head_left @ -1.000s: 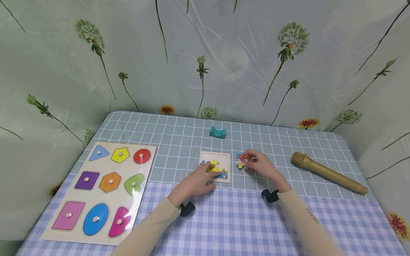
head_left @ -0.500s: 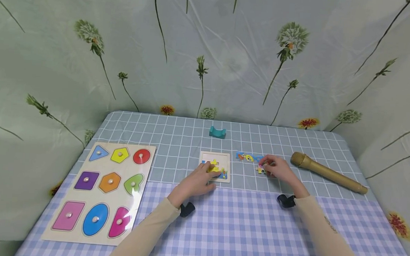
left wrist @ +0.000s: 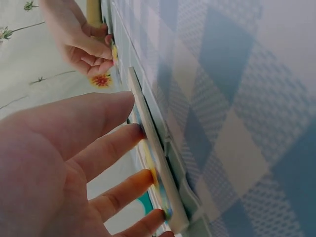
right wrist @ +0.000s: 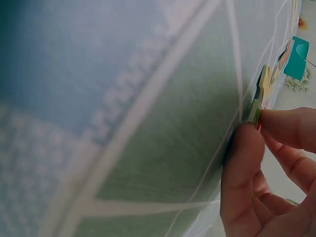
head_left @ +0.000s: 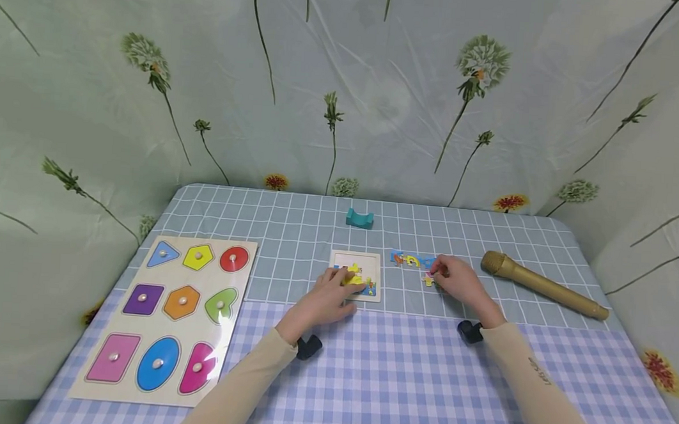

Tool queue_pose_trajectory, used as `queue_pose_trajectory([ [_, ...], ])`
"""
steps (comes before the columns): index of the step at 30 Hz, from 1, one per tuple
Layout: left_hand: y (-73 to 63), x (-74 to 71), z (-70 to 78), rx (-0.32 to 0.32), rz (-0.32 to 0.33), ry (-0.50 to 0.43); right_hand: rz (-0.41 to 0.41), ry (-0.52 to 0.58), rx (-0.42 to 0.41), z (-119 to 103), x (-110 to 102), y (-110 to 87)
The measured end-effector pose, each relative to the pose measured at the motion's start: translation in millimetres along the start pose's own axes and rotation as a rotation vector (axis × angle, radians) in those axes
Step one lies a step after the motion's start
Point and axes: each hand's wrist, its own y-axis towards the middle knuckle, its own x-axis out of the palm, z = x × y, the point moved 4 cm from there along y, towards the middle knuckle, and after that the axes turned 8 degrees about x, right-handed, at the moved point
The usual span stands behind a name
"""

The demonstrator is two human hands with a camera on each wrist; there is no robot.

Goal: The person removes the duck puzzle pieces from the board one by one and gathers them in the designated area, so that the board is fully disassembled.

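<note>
My left hand [head_left: 329, 297] rests its outstretched fingertips on a small wooden jigsaw tray [head_left: 375, 260]. Yellow and blue puzzle pieces [head_left: 356, 269] lie in the tray's lower part, partly hidden by the fingers. To the right, my right hand [head_left: 461, 281] pinches a small pink, yellow and green puzzle piece [head_left: 427, 279] between thumb and finger, close to the cloth. In the right wrist view that puzzle piece [right wrist: 256, 111] is seen edge-on in the pinch. Just above it lies a row of loose puzzle pieces [head_left: 410, 260], mostly blue and yellow.
A shape-knob board [head_left: 163, 321] with several coloured shapes lies at the left. At the right is a gold microphone [head_left: 545, 288]. A teal curved block [head_left: 359, 219] stands behind the tray. Gridded and checked cloths cover the table, with a dandelion-print curtain around it.
My right hand moved right from beside the tray, carrying the puzzle piece and uncovering the row of loose pieces, then shifted slightly. The left hand stayed on the tray.
</note>
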Motion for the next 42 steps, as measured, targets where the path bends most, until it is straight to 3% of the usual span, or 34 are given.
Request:
queue_pose_trajectory([
  [5,-3.7,0.8,-2.7,0.025,0.006,0.021,0.007,-0.038,-0.025,-3,-1,0.4],
  [9,-7.1,-0.4,-4.4,0.031,0.009,-0.02,0.026,0.045,-0.079,-13,0,1.5],
  [15,-10.9,-4.7,-6.8,0.032,0.016,-0.093,-0.038,0.192,-0.168,-49,16,5.6],
  [20,-11.4,-5.7,-7.9,0.036,0.007,-0.087,-0.121,0.232,-0.213,-81,37,9.3],
  [24,-10.6,-3.8,-9.5,0.038,0.006,-0.069,-0.167,0.225,-0.231,-99,54,14.4],
  [30,-9.7,-3.9,-8.5,0.054,0.023,-0.054,-0.167,0.152,-0.239,-114,70,21.7],
  [33,-9.4,-4.4,-7.5,0.056,0.028,-0.049,-0.175,0.146,-0.209,-118,74,22.9],
  [42,-8.7,-5.2,-7.3,0.041,0.017,-0.046,-0.139,0.173,-0.22,-122,73,22.4],
])
